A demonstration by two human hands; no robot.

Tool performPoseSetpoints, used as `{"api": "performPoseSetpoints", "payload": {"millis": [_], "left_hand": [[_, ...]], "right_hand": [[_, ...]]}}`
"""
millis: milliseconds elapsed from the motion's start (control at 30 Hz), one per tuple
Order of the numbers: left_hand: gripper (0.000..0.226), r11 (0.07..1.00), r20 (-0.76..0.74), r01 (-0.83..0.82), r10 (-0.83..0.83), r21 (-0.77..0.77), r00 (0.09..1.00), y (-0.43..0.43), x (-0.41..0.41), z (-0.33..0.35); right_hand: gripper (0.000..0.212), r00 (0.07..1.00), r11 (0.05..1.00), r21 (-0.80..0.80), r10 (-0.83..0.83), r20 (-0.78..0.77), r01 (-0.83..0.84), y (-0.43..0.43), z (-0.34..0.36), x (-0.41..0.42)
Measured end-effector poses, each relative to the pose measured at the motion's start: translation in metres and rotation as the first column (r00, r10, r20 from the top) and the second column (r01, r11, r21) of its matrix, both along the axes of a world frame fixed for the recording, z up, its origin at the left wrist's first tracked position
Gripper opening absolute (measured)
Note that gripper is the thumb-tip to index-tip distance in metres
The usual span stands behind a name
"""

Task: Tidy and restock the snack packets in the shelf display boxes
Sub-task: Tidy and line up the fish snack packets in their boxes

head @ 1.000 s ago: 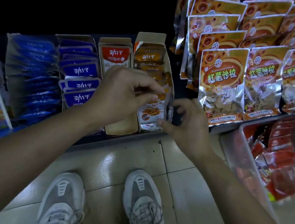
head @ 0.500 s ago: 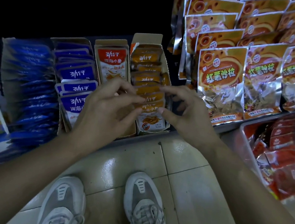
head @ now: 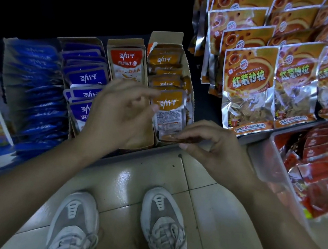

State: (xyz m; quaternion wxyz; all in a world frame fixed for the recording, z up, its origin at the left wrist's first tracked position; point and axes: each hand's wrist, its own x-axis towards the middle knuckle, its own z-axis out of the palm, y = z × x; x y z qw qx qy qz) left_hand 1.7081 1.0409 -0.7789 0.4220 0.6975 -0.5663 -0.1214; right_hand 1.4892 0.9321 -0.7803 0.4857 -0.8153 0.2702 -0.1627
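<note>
Right hand (head: 217,152) pinches brown packet (head: 178,139) at display box (head: 167,36) front; left hand (head: 118,116) at orange packet (head: 170,108), grip unclear.

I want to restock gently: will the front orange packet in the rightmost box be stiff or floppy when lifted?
Probably floppy: the front orange packet is a thin flat pouch leaning on those behind. Likely light, since it looks nearly flat. Its glossy film may slip, so pinch an edge, as the right hand does with the dark packet.
</note>
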Motion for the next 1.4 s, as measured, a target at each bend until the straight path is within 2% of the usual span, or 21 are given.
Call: {"api": "performPoseSetpoints", "payload": {"millis": [33, 100, 233, 333, 467, 767, 833, 933, 1033, 1167, 1233, 1300, 1400], "left_hand": [[0.041, 0.998, 0.062, -0.029, 0.025, 0.057, 0.998, -0.006, 0.005, 0.0], [0.045, 0.988, 0.084, 0.005, -0.018, 0.153, 0.996, -0.019, 0.006, -0.001], [0.022, 0.991, 0.072, 0.059, -0.068, 0.12, 0.995, -0.03, 0.0, 0.002], [0.017, 0.984, 0.033, 0.111, -0.117, 0.141, 0.993, -0.03, 0.002, 0.004], [0.013, 0.989, 0.021, 0.092, -0.095, 0.113, 0.995, -0.022, 0.006, 0.01], [0.026, 0.975, -0.131, 0.067, -0.04, 0.212, 0.991, -0.016, -0.002, 0.017], [0.036, 0.966, -0.166, 0.097, -0.058, 0.238, 0.984, -0.018, -0.004, 0.019], [0.044, 0.943, -0.13, 0.156, -0.123, 0.293, 0.984, -0.018, -0.006, 0.02], [0.044, 0.947, -0.142, 0.138, -0.1, 0.29, 0.985, -0.019, -0.004, 0.018], [0.056, 0.926, 0.11, 0.094, -0.143, 0.366, 0.984, -0.033, -0.006, 0.012], [0.06, 0.893, 0.163, 0.09, -0.178, 0.44, 0.97, -0.044, -0.006, 0.011], [0.057, 0.871, 0.128, 0.108, -0.191, 0.48, 0.973, -0.05, -0.004, 0.012], [0.053, 0.878, 0.038, 0.147, -0.184, 0.455, 0.982, -0.049, -0.002, 0.016]], "right_hand": [[0.015, 1.0, 1.0, -0.01, -0.008, 0.003, 0.008, 0.0, 0.001, -0.003], [0.013, 1.0, 0.999, -0.038, -0.027, 0.008, 0.028, 0.0, 0.003, -0.006], [0.012, 0.999, 0.997, -0.058, -0.049, 0.007, 0.05, 0.001, -0.001, -0.002], [0.011, 0.996, 0.993, -0.084, -0.083, 0.031, 0.085, 0.004, -0.006, 0.002], [0.011, 0.992, 0.99, -0.091, -0.1, 0.078, 0.107, 0.012, -0.009, -0.003], [0.015, 0.993, 0.989, -0.098, -0.111, 0.04, 0.115, 0.019, -0.012, -0.007], [0.015, 0.994, 0.989, -0.106, -0.099, 0.038, 0.103, 0.018, -0.011, -0.007], [0.014, 0.995, 0.991, -0.095, -0.09, 0.04, 0.093, 0.018, -0.011, -0.008], [0.014, 0.993, 0.992, -0.077, -0.1, 0.057, 0.104, 0.02, -0.013, -0.007], [0.016, 0.991, 0.991, -0.05, -0.117, 0.072, 0.121, 0.021, -0.013, -0.006], [0.016, 0.989, 0.99, -0.053, -0.123, 0.083, 0.128, 0.021, -0.012, -0.007], [0.016, 0.989, 0.991, -0.056, -0.12, 0.086, 0.125, 0.02, -0.012, -0.007], [0.015, 0.99, 0.99, -0.066, -0.12, 0.08, 0.125, 0.021, -0.012, -0.009]]}}
